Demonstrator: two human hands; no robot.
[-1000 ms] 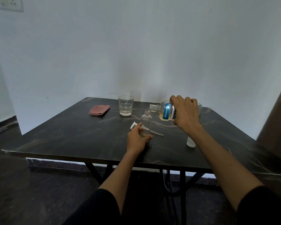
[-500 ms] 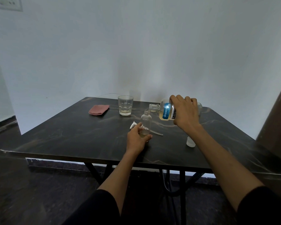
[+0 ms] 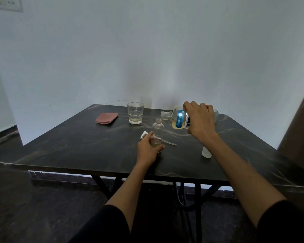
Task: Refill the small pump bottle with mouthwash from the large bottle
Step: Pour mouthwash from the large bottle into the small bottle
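Mouthwash shows pale in the large bottle [image 3: 180, 118] that our right hand [image 3: 199, 120] grips tipped sideways, neck just above the open small pump bottle [image 3: 157, 131], which stands upright on the table [image 3: 77, 146] in our left hand's [image 3: 147, 149] curled fingers.

Both arms reach forward from black sleeves, forearms bare. The left hand [image 3: 147, 149] sits low on the table [image 3: 77, 146], fingers curled around the base of the small bottle [image 3: 157, 130]. The right hand [image 3: 199, 120], farther and higher, grips the large bottle [image 3: 178, 118] from above, tipped leftward.
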